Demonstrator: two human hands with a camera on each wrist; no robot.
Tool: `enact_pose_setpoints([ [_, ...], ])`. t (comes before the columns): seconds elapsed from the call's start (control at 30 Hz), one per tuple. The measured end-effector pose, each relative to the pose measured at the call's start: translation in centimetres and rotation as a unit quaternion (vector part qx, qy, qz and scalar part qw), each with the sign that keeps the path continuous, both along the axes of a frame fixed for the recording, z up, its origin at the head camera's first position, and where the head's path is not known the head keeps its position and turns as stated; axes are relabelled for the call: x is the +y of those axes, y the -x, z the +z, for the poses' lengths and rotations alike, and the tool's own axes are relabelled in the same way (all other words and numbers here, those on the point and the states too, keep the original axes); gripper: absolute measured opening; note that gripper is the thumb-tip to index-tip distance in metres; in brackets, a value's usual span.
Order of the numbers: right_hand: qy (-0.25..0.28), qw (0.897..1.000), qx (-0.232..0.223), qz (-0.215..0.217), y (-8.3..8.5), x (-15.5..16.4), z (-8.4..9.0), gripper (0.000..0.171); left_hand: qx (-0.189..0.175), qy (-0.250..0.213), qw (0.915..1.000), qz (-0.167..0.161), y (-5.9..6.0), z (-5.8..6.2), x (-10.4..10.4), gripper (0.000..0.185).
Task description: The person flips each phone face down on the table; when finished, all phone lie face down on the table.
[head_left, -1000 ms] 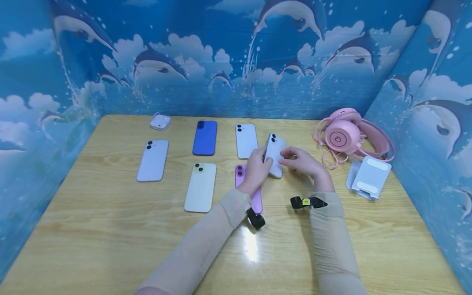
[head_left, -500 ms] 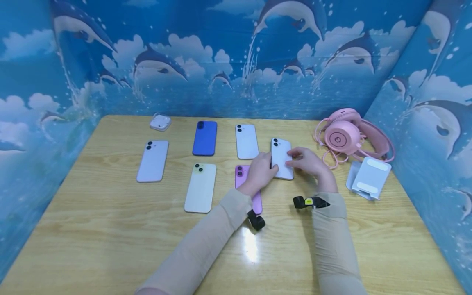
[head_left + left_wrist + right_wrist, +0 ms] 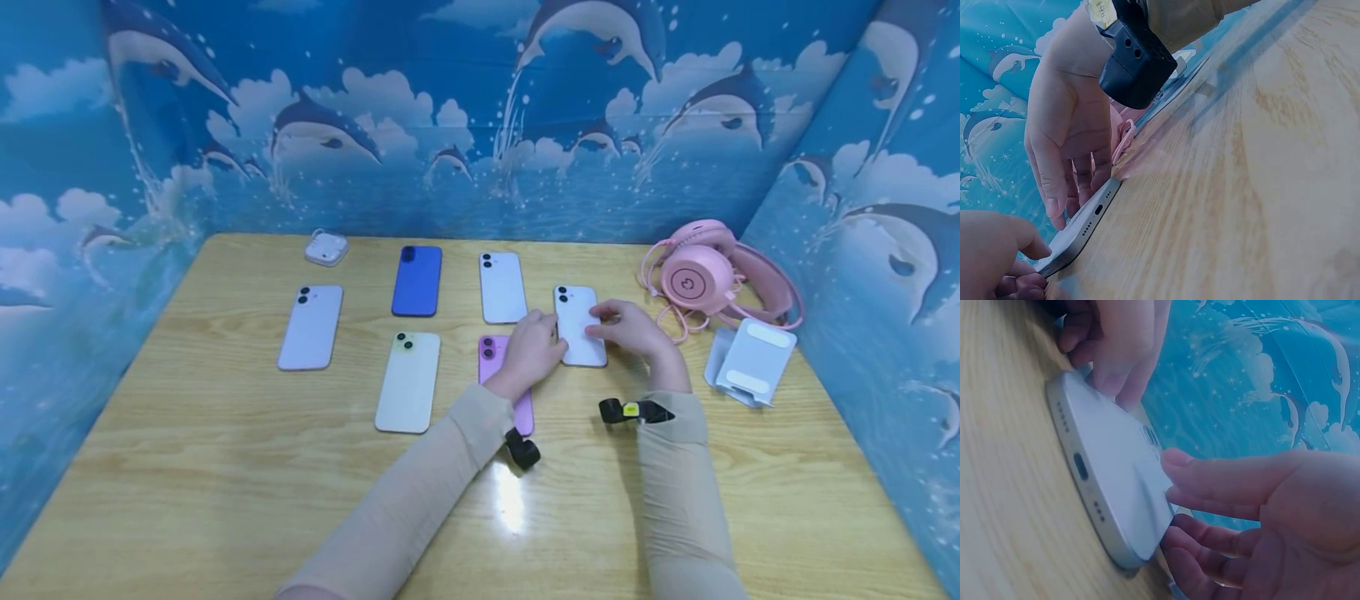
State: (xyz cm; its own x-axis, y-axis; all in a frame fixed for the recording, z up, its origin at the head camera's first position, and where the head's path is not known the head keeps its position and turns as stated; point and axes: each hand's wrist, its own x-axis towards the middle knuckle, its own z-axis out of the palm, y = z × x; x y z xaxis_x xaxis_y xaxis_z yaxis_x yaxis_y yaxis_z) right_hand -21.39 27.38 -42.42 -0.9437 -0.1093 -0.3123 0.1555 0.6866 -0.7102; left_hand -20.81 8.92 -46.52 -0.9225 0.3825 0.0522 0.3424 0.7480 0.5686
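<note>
A white phone (image 3: pixel 580 327) lies back up, about flat on the wooden table, its two camera lenses at the far left corner. My left hand (image 3: pixel 529 350) holds its left edge; in the right wrist view the thumb (image 3: pixel 1110 381) is on the phone's back and the other fingers are curled beside the edge. At the opposite edge is my right hand (image 3: pixel 628 327), thumb and fingers loosely bent, tips at the phone's back and side. Light contact there is hard to judge. A pink phone (image 3: pixel 521 414) lies partly hidden beneath my left wrist.
Further phones lie back up: white (image 3: pixel 503 288), blue (image 3: pixel 417 283), pale yellow (image 3: pixel 407 385) and pale lilac (image 3: pixel 311 328). A small white case (image 3: pixel 326 248) sits at the back left. Pink headphones (image 3: pixel 693 279) and a light-blue stand (image 3: pixel 753 360) are on the right.
The white phone has come down from a tilted position to about flat and shifted right, towards me. My left hand followed it slightly; my right hand moved a little to the right.
</note>
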Motion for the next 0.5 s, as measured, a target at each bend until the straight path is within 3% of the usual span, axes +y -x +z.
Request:
enact_pose_setpoints([
  [0.3, -0.012, 1.000, -0.007, 0.004, -0.2, 0.4, 0.4, 0.051, -0.003, -0.017, 0.9999, 0.001, 0.0, 0.0, 0.5, 0.050],
  [0.5, -0.029, 1.000, 0.003, 0.009, -1.0, 1.4, 0.8, 0.052, -0.028, -0.077, 0.9965, -0.014, -0.1, 0.5, 1.6, 0.047],
])
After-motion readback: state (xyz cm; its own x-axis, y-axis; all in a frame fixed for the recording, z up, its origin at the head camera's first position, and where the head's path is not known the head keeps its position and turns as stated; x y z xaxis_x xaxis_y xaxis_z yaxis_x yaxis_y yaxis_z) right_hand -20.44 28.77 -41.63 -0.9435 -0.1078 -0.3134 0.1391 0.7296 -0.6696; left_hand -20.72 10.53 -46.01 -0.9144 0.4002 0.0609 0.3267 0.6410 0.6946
